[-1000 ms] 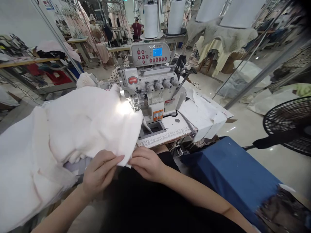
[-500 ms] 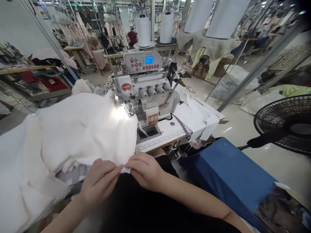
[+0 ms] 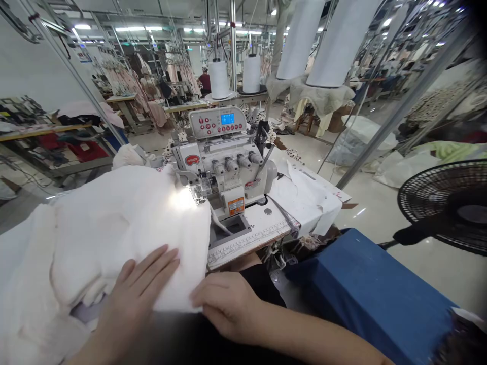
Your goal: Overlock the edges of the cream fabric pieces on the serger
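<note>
White fabric [image 3: 125, 203] is spreading over the left side of the worktop [image 3: 266, 223], its right edge running from beside the presser foot [image 3: 198, 196] of the sewing machine [image 3: 232, 167] down toward the person's lap. Left hand [image 3: 140, 289] is lying flat on it, fingers extended and close together, thumb slightly apart, probably for smoothing and steadying the layer. Right hand [image 3: 226, 304] is pinching the near right corner between thumb and fingers, likely keeping that edge taut and straight. The bulk is heaping to the left, presumably so its weight isn't dragging on the edge. A lamp glow is washing out the area by the foot; whether the foot is clamping the fabric, cannot tell. A printed ruler [image 3: 247, 247] is running along the front of the worktop, likely for gauging widths. 4 thread cones [image 3: 219, 80] are standing above and behind, probably for feeding down freely. White scraps [image 3: 304, 195] are lying right of the machine, apart from both hands.
</note>
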Demonstrator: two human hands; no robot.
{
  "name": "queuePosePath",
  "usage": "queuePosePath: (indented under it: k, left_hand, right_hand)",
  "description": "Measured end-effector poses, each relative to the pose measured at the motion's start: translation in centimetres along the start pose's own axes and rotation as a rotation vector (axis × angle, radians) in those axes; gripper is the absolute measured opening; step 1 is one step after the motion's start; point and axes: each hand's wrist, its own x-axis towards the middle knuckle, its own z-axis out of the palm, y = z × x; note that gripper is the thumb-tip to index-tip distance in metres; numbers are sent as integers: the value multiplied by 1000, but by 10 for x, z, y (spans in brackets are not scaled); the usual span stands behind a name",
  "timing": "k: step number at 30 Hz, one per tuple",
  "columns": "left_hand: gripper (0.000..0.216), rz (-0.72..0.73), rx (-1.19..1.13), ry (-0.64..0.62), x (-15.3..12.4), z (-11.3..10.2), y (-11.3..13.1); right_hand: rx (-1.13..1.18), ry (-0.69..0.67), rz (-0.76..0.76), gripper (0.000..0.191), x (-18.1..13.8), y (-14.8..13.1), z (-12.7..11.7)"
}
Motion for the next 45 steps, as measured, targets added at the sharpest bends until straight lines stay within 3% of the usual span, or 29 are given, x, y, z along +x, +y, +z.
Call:
queuePosePath:
  k: [12,21,30,34,39,42,45]
  left_hand:
    - [51,-12,60,7,41,7,6]
    - [62,-7,125,-5,68,11,-11]
    - [59,-103,108,-170,98,17,-35]
    - [59,-177,48,-249,117,13,-42]
    - [23,-261,-24,-293,135,17,-54]
    - [22,-331,-64,-311,143,25,-67]
    - [28,-371,-66,-325,153,34,-84]
  right_hand:
    - [189,158,160,13,7,36,-10]
    - [252,223,229,12,28,62,-20]
    - [155,238,174,9,62,94,-23]
    - [-75,186,124,13,72,97,-25]
    - [-329,198,97,21,51,93,-24]
    - [-345,213,135,24,25,100,-18]
    - [-383,102,274,20,8,112,-11]
